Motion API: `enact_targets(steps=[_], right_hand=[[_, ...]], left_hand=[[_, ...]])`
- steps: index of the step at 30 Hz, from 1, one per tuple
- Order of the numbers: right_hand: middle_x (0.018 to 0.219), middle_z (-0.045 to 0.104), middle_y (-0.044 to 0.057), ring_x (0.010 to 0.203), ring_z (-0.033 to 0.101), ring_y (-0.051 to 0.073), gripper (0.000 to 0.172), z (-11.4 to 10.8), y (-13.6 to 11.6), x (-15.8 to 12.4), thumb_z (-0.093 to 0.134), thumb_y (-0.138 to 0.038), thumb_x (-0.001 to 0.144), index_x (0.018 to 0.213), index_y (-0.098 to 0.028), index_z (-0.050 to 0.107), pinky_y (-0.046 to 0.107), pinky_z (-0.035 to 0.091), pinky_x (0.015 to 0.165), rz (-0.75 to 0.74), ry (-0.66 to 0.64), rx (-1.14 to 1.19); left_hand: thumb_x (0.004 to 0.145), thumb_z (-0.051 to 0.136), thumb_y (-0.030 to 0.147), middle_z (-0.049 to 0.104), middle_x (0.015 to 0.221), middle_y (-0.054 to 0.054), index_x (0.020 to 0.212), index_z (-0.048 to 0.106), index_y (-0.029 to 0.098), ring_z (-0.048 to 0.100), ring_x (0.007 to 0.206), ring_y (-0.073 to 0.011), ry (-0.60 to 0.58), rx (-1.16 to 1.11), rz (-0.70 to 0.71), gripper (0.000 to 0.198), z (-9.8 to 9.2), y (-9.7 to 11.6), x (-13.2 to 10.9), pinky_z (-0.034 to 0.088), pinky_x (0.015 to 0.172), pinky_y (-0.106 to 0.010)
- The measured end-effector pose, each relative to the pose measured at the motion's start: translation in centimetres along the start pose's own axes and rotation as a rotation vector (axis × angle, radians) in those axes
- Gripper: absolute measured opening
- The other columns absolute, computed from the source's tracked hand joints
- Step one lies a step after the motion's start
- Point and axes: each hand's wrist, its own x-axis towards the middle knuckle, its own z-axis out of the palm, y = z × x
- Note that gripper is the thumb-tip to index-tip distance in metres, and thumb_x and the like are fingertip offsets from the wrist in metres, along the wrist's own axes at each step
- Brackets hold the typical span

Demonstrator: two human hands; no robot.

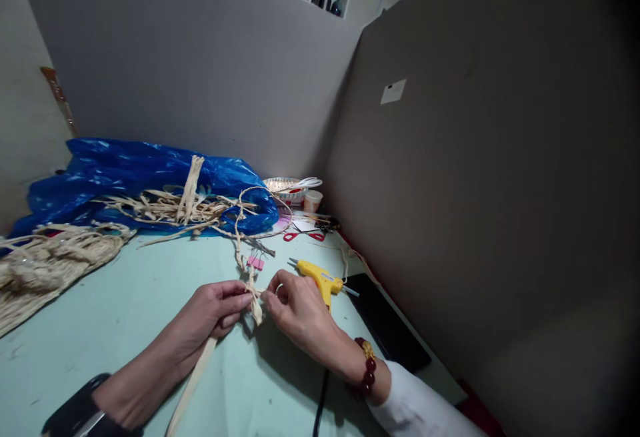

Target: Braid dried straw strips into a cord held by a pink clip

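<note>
My left hand (213,313) is closed, its thumb and fingers pinching a pale plant-fibre braid (257,310) near its loose, knotted end. A long flat strip (193,383) of the same fibre runs out below this hand toward the front edge of the view. My right hand (300,307) pinches a thin strand at the right side of the braid, thumb against forefinger. From the knot the braid leads away up the table, past a pink binder clip (255,262), and loops near the blue bag. Just behind my right hand lies a yellow glue gun (320,274).
A blue plastic bag (120,163) with loose fibre strips (155,207) spreads along the back. At left rests a woven fibre piece (60,267). Red-handled scissors (304,237), a round basket (280,184) and a paper cup (313,201) stand near the corner; a black flat object (385,323) lies right.
</note>
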Motion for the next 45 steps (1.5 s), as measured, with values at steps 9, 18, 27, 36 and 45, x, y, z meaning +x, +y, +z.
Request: enact_targets(steps=[9,18,27,36,45], right_hand=[[0.06,0.06,-0.001,0.054,0.047,0.011,0.015,0.0,-0.1,-0.7,0.057,-0.029,0.086,0.082,-0.02,0.067,0.025,0.025,0.055,0.004,-0.024,-0.081],[0.064,0.063,0.001,0.053,0.048,0.009,0.023,0.3,-0.4,-0.8,0.048,-0.03,0.091,0.079,-0.017,0.064,0.023,0.024,0.052,-0.052,-0.041,-0.035],[0.056,0.055,-0.002,0.046,0.033,0.008,0.019,0.5,-0.2,-1.1,0.048,-0.016,0.084,0.069,-0.018,0.06,0.024,0.021,0.05,-0.209,-0.056,-0.08],[0.061,0.063,0.0,0.049,0.044,0.008,0.021,0.0,-0.5,-0.9,0.046,-0.017,0.087,0.076,-0.018,0.065,0.023,0.025,0.052,-0.195,-0.084,-0.031],[0.064,0.063,0.0,0.053,0.047,0.009,0.021,-0.9,-0.5,-0.9,0.047,-0.019,0.088,0.082,-0.017,0.067,0.021,0.029,0.053,-0.216,-0.162,-0.015]], left_hand=[[0.061,0.08,0.032,0.036,0.052,0.01,0.077,0.063,0.012,0.019,0.042,-0.0006,0.026,-0.072,0.016,0.03,0.4,0.3,-0.4,0.007,0.041,-0.017],[0.059,0.081,0.033,0.039,0.05,0.009,0.077,0.065,0.012,0.021,0.04,-0.0004,0.02,-0.032,-0.004,0.032,0.4,0.3,-0.2,0.008,0.04,-0.018],[0.059,0.081,0.038,0.036,0.049,0.01,0.069,0.058,0.013,0.021,0.04,-0.0004,0.016,0.007,0.001,0.035,0.5,0.6,-0.3,0.008,0.039,-0.017],[0.062,0.078,0.036,0.038,0.05,0.01,0.072,0.057,0.014,0.02,0.04,-0.001,0.006,0.047,0.025,0.032,0.3,0.3,-0.2,0.01,0.039,-0.019],[0.067,0.072,0.035,0.03,0.044,0.012,0.068,0.051,0.017,0.017,0.039,-0.0017,-0.008,0.041,-0.003,0.028,0.3,0.5,-0.3,0.007,0.039,-0.019]])
